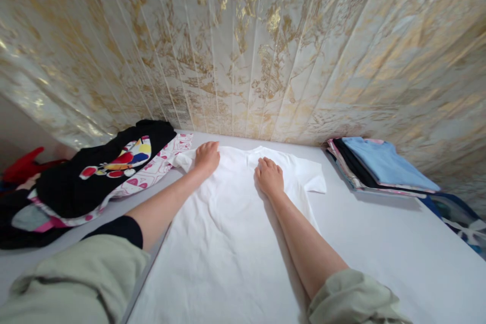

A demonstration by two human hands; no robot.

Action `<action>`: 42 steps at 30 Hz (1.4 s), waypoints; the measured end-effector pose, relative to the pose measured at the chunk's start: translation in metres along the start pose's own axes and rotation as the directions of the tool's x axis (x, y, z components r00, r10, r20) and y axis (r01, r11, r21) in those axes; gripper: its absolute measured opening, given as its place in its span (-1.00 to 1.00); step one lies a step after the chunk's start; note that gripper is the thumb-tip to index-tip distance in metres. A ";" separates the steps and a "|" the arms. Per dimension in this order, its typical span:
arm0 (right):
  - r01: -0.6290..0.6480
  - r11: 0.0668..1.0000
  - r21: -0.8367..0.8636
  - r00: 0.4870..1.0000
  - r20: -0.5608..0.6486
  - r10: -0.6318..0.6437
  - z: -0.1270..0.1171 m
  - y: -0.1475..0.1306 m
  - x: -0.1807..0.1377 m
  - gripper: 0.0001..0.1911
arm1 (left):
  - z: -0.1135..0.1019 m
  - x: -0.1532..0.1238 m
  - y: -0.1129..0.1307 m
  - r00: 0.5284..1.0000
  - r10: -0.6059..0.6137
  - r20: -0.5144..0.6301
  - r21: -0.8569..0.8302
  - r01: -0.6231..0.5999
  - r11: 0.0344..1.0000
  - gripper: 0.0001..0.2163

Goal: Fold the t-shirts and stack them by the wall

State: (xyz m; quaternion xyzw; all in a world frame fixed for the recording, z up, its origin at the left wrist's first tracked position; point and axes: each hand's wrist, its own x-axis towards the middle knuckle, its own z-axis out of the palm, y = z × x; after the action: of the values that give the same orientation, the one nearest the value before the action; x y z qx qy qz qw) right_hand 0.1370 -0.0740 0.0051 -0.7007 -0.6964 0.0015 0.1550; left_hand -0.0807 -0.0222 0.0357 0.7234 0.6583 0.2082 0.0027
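A white short-sleeved T-shirt (235,243) lies spread on the table, its collar toward the curtain and its body running toward me. My left hand (207,158) rests on the shirt near the left shoulder, palm down with the fingers bent over the cloth. On the upper chest, just right of the neckline, lies my right hand (269,176), palm down, fingers slightly bent and a little apart. Both hands touch the fabric and neither visibly lifts it. The right sleeve is stretched out flat; my left hand and forearm partly cover the left sleeve. Soft wrinkles cross the shirt's body.
Left of the shirt is a loose heap of clothes with a black printed garment (110,167) over pink-and-white patterned cloth (142,182). A folded stack with a light blue garment (387,162) sits at the right. Behind the white table (364,243) hangs a gold-patterned curtain (243,61).
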 end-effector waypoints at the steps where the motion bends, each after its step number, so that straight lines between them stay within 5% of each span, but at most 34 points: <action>1: 0.001 1.000 0.000 1.000 -0.003 -0.001 0.000 0.000 0.000 -0.52 | -0.004 0.011 -0.008 0.999 -0.042 0.014 0.018 0.042 0.999 -0.65; 6: 0.005 1.000 -0.001 1.000 -0.006 -0.005 0.002 0.001 0.000 -0.52 | -0.018 0.012 -0.014 0.998 -0.061 0.006 0.041 0.060 0.997 -0.81; 9: 0.008 1.000 0.024 1.000 -0.014 -0.008 0.002 0.002 0.000 -0.54 | -0.025 -0.023 -0.006 0.983 0.170 -0.066 0.100 -0.163 0.982 -0.83; 11: 0.004 0.999 0.043 1.000 -0.020 -0.003 0.001 0.002 0.001 -0.54 | -0.028 -0.047 -0.006 0.959 0.283 -0.014 0.140 -0.278 0.950 -0.85; 15: -0.006 0.998 0.063 1.000 -0.018 0.007 0.000 0.001 0.001 -0.54 | -0.029 -0.066 -0.013 0.976 0.207 0.068 0.088 -0.212 0.973 -0.89; 20: 0.006 0.998 0.059 1.000 -0.025 -0.005 0.001 0.002 0.002 -0.56 | -0.025 -0.044 -0.009 0.989 0.092 0.111 0.018 -0.095 0.995 -0.75; 25: -0.002 0.998 0.069 1.000 -0.016 0.003 0.001 0.003 0.002 -0.57 | -0.021 -0.011 0.008 0.985 0.021 0.174 0.011 -0.023 1.000 -0.89; 30: -0.064 0.998 0.025 0.998 -0.013 0.064 -0.001 -0.002 0.001 -0.54 | -0.024 0.032 0.009 0.998 0.027 -0.054 0.050 -0.025 0.998 -0.79; 33: -0.128 0.992 -0.016 0.992 0.019 0.129 0.000 -0.004 0.000 -0.49 | -0.014 0.038 0.016 0.983 0.072 -0.167 0.134 -0.049 0.990 -0.67; 42: -0.146 0.988 -0.040 0.986 0.077 0.149 0.003 0.000 0.007 -0.42 | 0.047 -0.019 0.050 0.965 0.216 0.147 -0.005 -0.217 0.976 -0.57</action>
State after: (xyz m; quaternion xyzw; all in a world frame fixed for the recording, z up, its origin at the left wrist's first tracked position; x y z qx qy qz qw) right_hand 0.1361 -0.0670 0.0036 -0.7522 -0.6482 0.0291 0.1146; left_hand -0.0200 -0.0346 0.0013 0.8043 0.5746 0.1498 0.0241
